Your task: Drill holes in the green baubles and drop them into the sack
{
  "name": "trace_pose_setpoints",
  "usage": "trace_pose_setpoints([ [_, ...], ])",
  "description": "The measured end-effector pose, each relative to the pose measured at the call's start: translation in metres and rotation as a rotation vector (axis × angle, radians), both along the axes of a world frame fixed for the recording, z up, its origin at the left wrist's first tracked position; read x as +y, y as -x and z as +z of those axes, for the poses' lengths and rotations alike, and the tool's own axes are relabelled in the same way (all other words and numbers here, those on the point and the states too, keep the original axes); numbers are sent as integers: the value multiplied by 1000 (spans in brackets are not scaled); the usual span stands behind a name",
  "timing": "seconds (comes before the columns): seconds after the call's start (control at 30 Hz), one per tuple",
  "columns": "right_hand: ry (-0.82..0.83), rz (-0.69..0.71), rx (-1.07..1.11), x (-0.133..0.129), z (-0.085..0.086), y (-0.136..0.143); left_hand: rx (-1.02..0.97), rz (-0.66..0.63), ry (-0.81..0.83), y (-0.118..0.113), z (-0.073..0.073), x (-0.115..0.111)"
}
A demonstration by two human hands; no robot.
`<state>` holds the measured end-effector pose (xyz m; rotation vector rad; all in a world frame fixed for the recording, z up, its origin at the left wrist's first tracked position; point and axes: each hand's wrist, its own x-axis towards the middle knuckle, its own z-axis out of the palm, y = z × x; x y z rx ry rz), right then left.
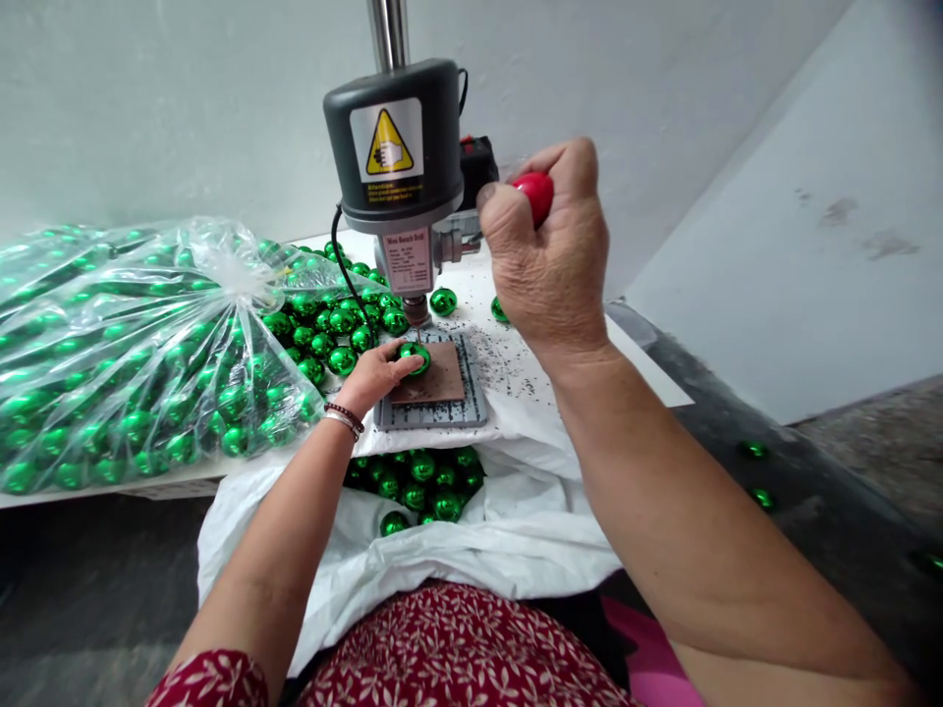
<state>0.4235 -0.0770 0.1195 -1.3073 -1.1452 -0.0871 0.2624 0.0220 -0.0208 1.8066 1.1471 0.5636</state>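
My left hand [379, 373] grips a shiny green ball [415, 359] between thumb and fingers, on a brown board [442, 376] that lies on the grey base [431, 418] of a bench drill [394, 142]. The drill's thin bit comes down right at the top of the ball; whether it has gone in I cannot tell. Up at the right, my right hand [552, 245] is closed around the red knob [535, 196] of the drill's feed lever. Dark shavings are scattered around the base.
At the left lies a clear plastic bag [139, 363] full of green balls. Loose green balls [322, 344] crowd beside the drill. More balls [423, 481] rest in a white sack [516, 530] below the table's front edge. A few balls [752, 450] lie on the floor.
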Motion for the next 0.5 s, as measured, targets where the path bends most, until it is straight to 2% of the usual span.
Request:
trace_pose_setpoints([
  [0.2,-38,-22,8,-1,-1,1,116,1,-170,-10,9,-16],
  [0.5,-31,-132,-140,-5,-13,-6,25,25,-75,-14,-2,-17],
])
